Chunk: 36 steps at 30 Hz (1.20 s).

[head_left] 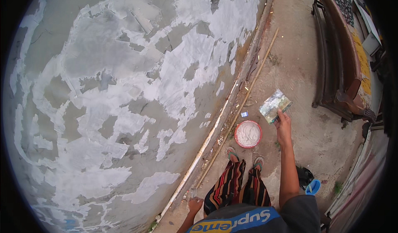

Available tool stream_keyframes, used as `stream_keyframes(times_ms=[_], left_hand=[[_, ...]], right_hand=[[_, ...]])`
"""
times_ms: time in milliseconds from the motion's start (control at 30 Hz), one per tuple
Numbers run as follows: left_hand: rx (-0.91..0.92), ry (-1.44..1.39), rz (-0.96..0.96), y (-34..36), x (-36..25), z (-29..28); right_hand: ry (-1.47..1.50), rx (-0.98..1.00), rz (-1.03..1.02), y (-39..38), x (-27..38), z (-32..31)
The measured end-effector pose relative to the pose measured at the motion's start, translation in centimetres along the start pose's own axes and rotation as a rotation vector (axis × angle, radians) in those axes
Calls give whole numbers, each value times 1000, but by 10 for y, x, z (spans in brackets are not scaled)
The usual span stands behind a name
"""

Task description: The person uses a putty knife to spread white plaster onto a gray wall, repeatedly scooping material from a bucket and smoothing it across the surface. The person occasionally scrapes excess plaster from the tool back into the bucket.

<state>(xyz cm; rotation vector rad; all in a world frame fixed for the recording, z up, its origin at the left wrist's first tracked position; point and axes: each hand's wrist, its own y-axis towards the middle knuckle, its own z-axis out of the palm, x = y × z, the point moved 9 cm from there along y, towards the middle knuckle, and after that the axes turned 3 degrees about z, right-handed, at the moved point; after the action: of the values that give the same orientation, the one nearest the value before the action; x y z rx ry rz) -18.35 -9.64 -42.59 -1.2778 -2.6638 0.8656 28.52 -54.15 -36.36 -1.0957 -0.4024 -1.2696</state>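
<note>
My right hand (283, 128) is raised to the right of a round red-rimmed tub (236, 139). Its fingers pinch the lower edge of a rectangular, flat sheet (271, 104) with a green and pale patterned face, smeared whitish in places. The tub stands on the ground in front of my feet and holds thick white paste (248, 133). Low beside the wall's base, my left hand (195, 205) is closed, with a small pale, greyish thing (192, 192) showing at its fingers; its kind is unclear.
A grey wall (174, 104) patched with white fills the left side. Along its foot runs a long wooden pole (252, 84). A small blue-and-white packet (244, 114) lies near the tub. Dark wooden furniture (336, 55) stands at right; a blue bucket (313, 187) sits beside a black bag (304, 177).
</note>
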Motion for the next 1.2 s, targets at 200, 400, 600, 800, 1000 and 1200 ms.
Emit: stream_keyframes(times_ms=[200, 400, 600, 800, 1000, 1200], left_hand=[[200, 79, -9, 54, 138, 91], [135, -69, -203, 115, 79, 25], [-17, -237, -131, 155, 25, -41], [22, -208, -192, 156, 28, 7], [-67, -216, -192, 161, 59, 16], [199, 203, 148, 213, 103, 82]], right_hand=[[-194, 78, -350, 51, 78, 247], [-145, 82, -765, 30, 140, 409], [-293, 41, -858, 31, 154, 438], [-506, -165, -1253, 16, 168, 483], [-649, -125, -1291, -7, 138, 538], [-728, 76, -1309, -38, 134, 538]])
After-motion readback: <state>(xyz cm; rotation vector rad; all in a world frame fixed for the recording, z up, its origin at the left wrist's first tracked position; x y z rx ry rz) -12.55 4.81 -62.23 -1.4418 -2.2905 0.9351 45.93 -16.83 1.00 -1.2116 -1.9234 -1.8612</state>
